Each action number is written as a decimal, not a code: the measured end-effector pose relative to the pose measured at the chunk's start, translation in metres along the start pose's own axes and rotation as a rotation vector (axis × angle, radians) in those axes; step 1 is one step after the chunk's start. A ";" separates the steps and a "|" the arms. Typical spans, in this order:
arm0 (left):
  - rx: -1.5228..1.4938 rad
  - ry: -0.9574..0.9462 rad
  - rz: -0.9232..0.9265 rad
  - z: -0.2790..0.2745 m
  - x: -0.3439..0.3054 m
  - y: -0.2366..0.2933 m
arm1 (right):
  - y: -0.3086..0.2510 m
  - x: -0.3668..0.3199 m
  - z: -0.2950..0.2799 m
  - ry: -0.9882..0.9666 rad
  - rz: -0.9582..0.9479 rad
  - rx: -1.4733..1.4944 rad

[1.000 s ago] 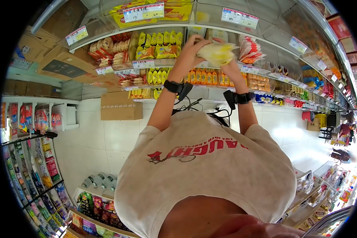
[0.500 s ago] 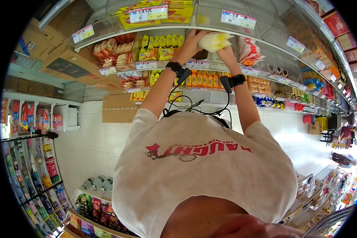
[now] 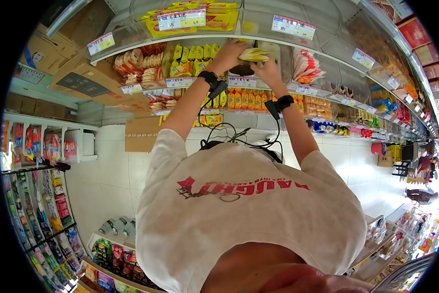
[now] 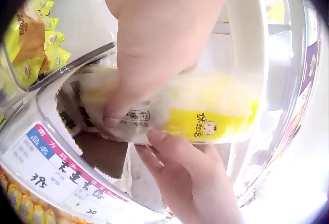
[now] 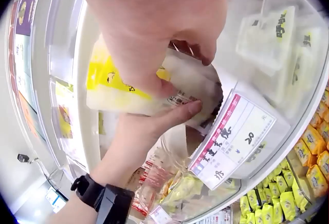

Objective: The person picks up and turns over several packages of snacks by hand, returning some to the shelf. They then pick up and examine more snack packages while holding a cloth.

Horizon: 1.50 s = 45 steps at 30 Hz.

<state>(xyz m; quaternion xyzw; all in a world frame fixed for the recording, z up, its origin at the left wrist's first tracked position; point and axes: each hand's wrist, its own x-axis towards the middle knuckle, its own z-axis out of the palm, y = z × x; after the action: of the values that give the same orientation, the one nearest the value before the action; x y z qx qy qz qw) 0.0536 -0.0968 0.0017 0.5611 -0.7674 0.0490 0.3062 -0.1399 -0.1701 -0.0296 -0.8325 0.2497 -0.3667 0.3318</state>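
While left hand (image 4: 157, 34) curls fingers round white-and-yellow packet (image 4: 208, 106), right hand (image 4: 193, 178) grips it too, fingers bent.

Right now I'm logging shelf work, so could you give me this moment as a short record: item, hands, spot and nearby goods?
Item: white-and-yellow packet, held in both hands
Left hand: grips the packet, thumb across the wrapper
Right hand: holds the packet too, thumb on the wrapper
Spot: at a store shelf, near a price tag
Goods to the left: yellow snack packets
Goods to the right: red-and-white packets
Level below: orange packets
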 end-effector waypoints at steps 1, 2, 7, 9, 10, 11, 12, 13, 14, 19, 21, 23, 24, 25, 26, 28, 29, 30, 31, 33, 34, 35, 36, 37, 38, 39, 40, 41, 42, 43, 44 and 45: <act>-0.011 0.022 -0.011 0.000 0.000 -0.003 | -0.010 0.000 -0.001 0.019 -0.039 -0.110; -0.057 0.018 -0.029 0.000 -0.001 -0.006 | -0.013 0.001 0.000 0.034 -0.008 -0.068; -0.044 -0.078 -0.236 0.013 0.002 -0.028 | 0.007 0.015 0.012 0.119 -0.009 -0.123; -0.124 -0.095 -0.213 0.012 0.009 -0.033 | 0.024 0.030 0.010 0.115 -0.068 -0.266; -0.166 -0.106 -0.201 0.010 0.012 -0.033 | 0.030 0.034 0.008 0.115 -0.095 -0.337; -0.194 -0.145 -0.240 0.008 0.014 -0.034 | 0.035 0.036 0.007 0.062 -0.088 -0.332; -0.223 -0.185 -0.279 0.002 0.016 -0.033 | 0.036 0.039 0.002 0.010 -0.080 -0.326; -0.250 -0.225 -0.319 -0.003 0.018 -0.031 | 0.034 0.040 -0.001 -0.044 -0.072 -0.319; -0.209 -0.248 -0.332 -0.006 0.019 -0.027 | 0.035 0.039 0.002 -0.039 -0.054 -0.361; 0.059 -0.093 -0.245 0.003 0.009 -0.028 | 0.042 0.043 0.010 -0.058 -0.060 -0.511; 0.151 -0.146 -0.264 0.000 0.009 -0.031 | 0.038 0.046 0.004 -0.106 -0.069 -0.472; 0.171 -0.158 -0.277 -0.010 0.006 -0.031 | 0.028 0.048 0.000 -0.141 -0.077 -0.474; 0.142 -0.142 -0.282 -0.012 0.002 -0.035 | 0.025 0.049 -0.002 -0.154 -0.080 -0.496; 0.114 -0.126 -0.288 -0.012 -0.001 -0.037 | 0.023 0.049 -0.002 -0.168 -0.084 -0.518; 0.104 -0.087 -0.271 -0.012 -0.003 -0.038 | 0.025 0.050 -0.001 -0.145 -0.098 -0.512; 0.083 -0.008 -0.236 -0.007 -0.008 -0.040 | 0.031 0.053 0.001 -0.099 -0.126 -0.500; 0.103 0.082 -0.240 -0.002 -0.010 -0.040 | 0.035 0.053 0.002 -0.135 -0.061 -0.508; 0.124 0.174 -0.244 0.005 -0.011 -0.037 | 0.029 0.054 0.001 -0.170 0.002 -0.517; 0.144 0.266 -0.247 0.011 -0.012 -0.035 | 0.024 0.055 0.000 -0.205 0.065 -0.525; 0.177 0.299 -0.330 0.015 -0.015 -0.028 | 0.031 0.053 0.001 -0.169 -0.023 -0.457; 0.193 0.314 -0.372 0.014 -0.017 -0.022 | 0.037 0.052 0.002 -0.151 -0.067 -0.422; 0.116 0.282 -0.390 0.011 -0.020 -0.016 | 0.042 0.049 0.002 -0.140 -0.076 -0.390; 0.037 0.248 -0.407 -0.004 -0.021 0.000 | 0.042 0.045 0.001 -0.128 -0.084 -0.360; -0.042 0.215 -0.422 -0.014 -0.020 0.013 | 0.044 0.042 -0.001 -0.115 -0.093 -0.330; -0.170 0.155 -0.450 -0.014 -0.020 0.022 | 0.046 0.042 -0.002 -0.103 -0.111 -0.319; -0.297 0.093 -0.478 -0.013 -0.019 0.032 | 0.050 0.041 -0.001 -0.093 -0.128 -0.306; -0.424 0.031 -0.506 -0.016 -0.018 0.046 | 0.051 0.040 -0.001 -0.083 -0.145 -0.292; -0.409 0.067 -0.411 -0.019 -0.015 0.062 | 0.051 0.042 -0.001 -0.120 -0.110 -0.325; -0.375 -0.005 -0.377 -0.005 -0.015 0.058 | 0.046 0.046 -0.002 -0.154 -0.076 -0.358; -0.339 -0.077 -0.341 0.021 -0.018 0.045 | 0.042 0.049 -0.002 -0.187 -0.042 -0.392; -0.304 -0.149 -0.302 0.044 -0.020 0.034 | 0.040 0.049 0.001 -0.177 -0.025 -0.403; -0.314 -0.187 -0.315 0.057 -0.020 0.029 | 0.039 0.049 0.005 -0.165 -0.006 -0.415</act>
<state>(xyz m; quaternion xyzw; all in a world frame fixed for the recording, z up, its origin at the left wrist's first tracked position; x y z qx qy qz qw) 0.0076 -0.0934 -0.0475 0.6213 -0.6938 -0.1715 0.3213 -0.1134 -0.2262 -0.0389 -0.9110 0.2892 -0.2389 0.1714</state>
